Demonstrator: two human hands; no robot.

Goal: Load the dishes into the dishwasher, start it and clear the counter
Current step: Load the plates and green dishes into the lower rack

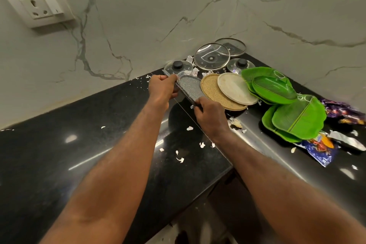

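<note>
Black counter point(59, 144), centre frame: grey speckled plate point(191, 87) held tilted above it, long axis upper left to lower right, left hand point(163, 88) curled round its upper-left end, right hand point(210, 115) gripping its lower-right end, neither nearer; plate matte, rounded, raised rim, just left of the tan plate point(215, 93)

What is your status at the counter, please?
Left hand and right hand both gripping grey speckled plate, tilted. Tan plate close beside it. White scraps litter counter.
</note>
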